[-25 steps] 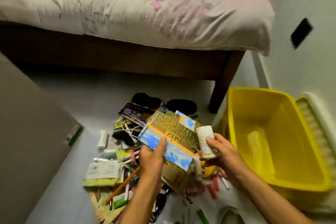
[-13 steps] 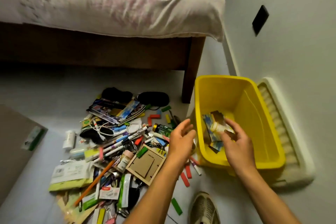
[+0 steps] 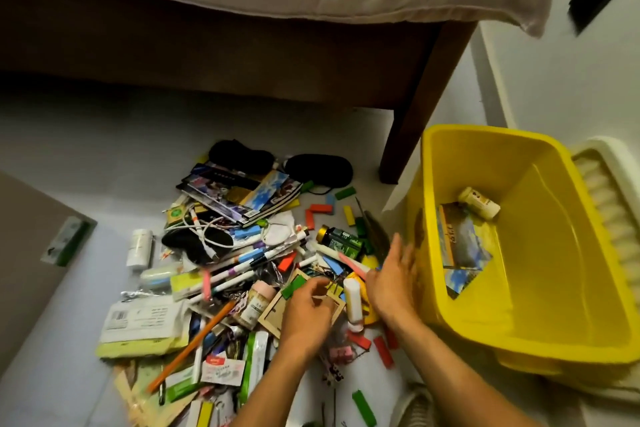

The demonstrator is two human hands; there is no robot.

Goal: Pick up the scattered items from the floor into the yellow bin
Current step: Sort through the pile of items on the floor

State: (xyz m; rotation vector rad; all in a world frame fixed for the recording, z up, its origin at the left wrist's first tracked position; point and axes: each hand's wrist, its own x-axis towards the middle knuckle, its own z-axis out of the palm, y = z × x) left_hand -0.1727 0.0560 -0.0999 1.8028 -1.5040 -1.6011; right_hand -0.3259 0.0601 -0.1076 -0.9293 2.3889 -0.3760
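Note:
The yellow bin (image 3: 519,340) stands on the floor at the right. Inside it lie a stack of picture cards (image 3: 460,243) and a white bottle (image 3: 479,207). A pile of scattered items (image 3: 225,270) covers the floor to its left: pens, coloured blocks, packets, small bottles, a dark green jar (image 3: 341,241). My left hand (image 3: 308,312) rests with curled fingers on a wooden frame (image 3: 273,308); whether it grips the frame is unclear. My right hand (image 3: 391,281) hovers open and blurred over the pile beside the bin's wall, near a white glue bottle (image 3: 353,298).
A bed with a brown wooden leg (image 3: 415,114) stands behind the pile. A white ribbed tray (image 3: 609,211) lies against the wall behind the bin. A brown board (image 3: 27,253) lies at the left. A shoe (image 3: 415,406) shows at the bottom.
The picture cards and the white bottle left my hands and now lie in the bin. Both hands have come back down to the pile.

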